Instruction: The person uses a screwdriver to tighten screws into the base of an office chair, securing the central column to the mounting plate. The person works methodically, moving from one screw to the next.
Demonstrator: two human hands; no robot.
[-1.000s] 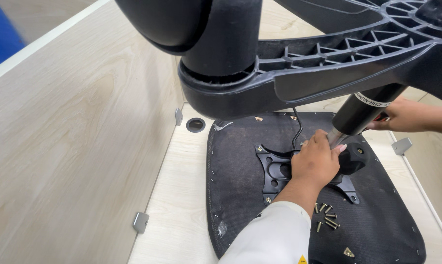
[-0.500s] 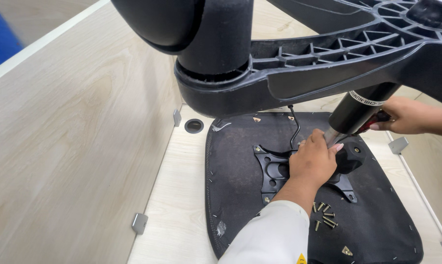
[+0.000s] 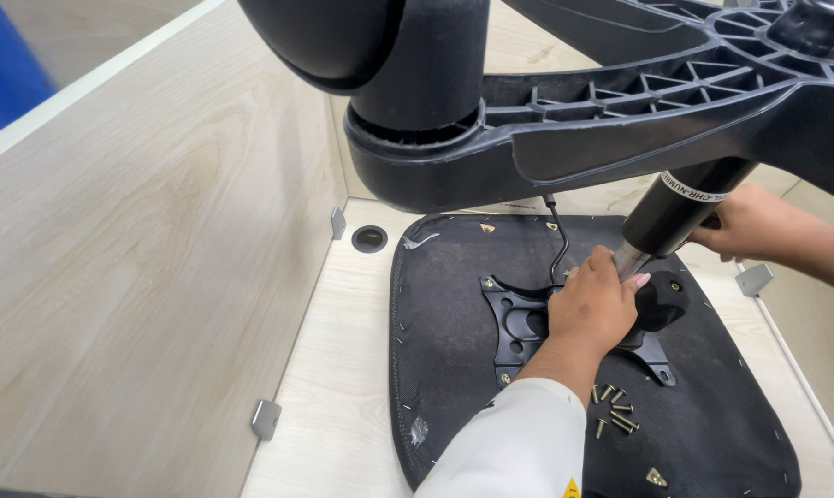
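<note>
Black plastic chair base [image 3: 675,101] fills the whole top of the frame, with its gas cylinder [image 3: 677,205] slanting down from upper right toward lower left, thin end pointing at the metal mounting plate [image 3: 527,323] in the middle of the upturned seat pad [image 3: 712,433]. That's the key lineup: the cylinder tip sits just right of and above the plate's hub, nearly touching the left hand [image 3: 597,304]. That hand is curled over the mechanism at centre frame, fingers closed around something there, though I can't tell exactly what since the hand hides it. The right hand [image 3: 747,221] comes in from the right edge, wrapped partway behind the cylinder's fat upper part, so its grip is mostly hidden. The left hand is nearer the tip. No real containers here, just a loose pile of screws [image 3: 612,406] lying on the pad, lower centre, near the white sleeve [image 3: 518,443].
</note>
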